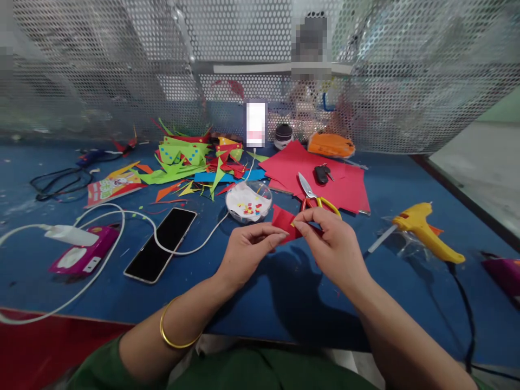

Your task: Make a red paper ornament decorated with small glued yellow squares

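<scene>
Between both hands, a little above the blue table, is a small piece of red paper [281, 218]. My left hand [251, 250] pinches its lower left side between thumb and fingers. On the other side, my right hand [331, 244] is closed at the paper's right edge, and a tiny yellow bit shows by its fingertips. Just beyond the hands stands a clear bowl [248, 208] lined with white paper, with small red and yellow paper bits in it. Scissors [309, 189] with red and yellow handles lie behind my right hand, which partly hides them.
Red sheets [345, 187] lie at the back, with a car key [323, 174] on them. A yellow glue gun [426, 230] is at right. Green paper masks [184, 151] and scraps lie back left. A phone [162, 244], white cable and purple power strip [87, 252] lie at left.
</scene>
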Demonstrator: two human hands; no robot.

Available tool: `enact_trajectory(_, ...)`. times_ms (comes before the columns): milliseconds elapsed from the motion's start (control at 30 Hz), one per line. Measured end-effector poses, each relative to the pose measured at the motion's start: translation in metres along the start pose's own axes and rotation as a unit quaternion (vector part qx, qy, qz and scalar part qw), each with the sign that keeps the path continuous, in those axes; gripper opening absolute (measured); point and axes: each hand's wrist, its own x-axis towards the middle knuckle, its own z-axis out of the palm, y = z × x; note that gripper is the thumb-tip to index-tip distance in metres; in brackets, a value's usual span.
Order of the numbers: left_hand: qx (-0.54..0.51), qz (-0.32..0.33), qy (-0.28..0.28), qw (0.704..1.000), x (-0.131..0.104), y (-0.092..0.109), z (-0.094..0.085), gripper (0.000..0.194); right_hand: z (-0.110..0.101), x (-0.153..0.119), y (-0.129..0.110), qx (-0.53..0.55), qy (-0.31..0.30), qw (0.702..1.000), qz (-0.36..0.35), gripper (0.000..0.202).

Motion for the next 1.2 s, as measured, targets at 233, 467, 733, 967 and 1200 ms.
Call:
enact_trajectory(233, -0.021, -0.029, 0.037, 0.999, 0.002, -0.003, 0.003, 0.006, 0.006, -0.005, -0.004, 0.049, 0.029, 0.998, 0.019, 0.012)
enact_trajectory(467, -0.047, -0.023, 0.035, 0.998, 0.002, -0.005, 0.003, 0.007, 0.015, -0.01, -0.008, 0.053, 0.049, 0.997, -0.006, 0.01)
enact_trajectory(733, -0.055, -0.006, 0.021, 0.998, 0.003, -0.004, 0.002, 0.01, 0.019, -0.013, -0.007, 0.0, 0.075, 0.995, -0.06, 0.01)
enact_trajectory(967, -0.051, 0.006, 0.018, 0.999, 0.003, -0.005, 0.002, 0.008, 0.015, -0.011, -0.005, -0.037, 0.07, 0.993, -0.085, 0.009)
enact_trajectory(1200, -0.039, 0.016, 0.014, 0.999, 0.003, -0.006, 0.002, 0.007, 0.007, -0.007, 0.001, -0.032, 0.052, 0.995, -0.082, 0.007)
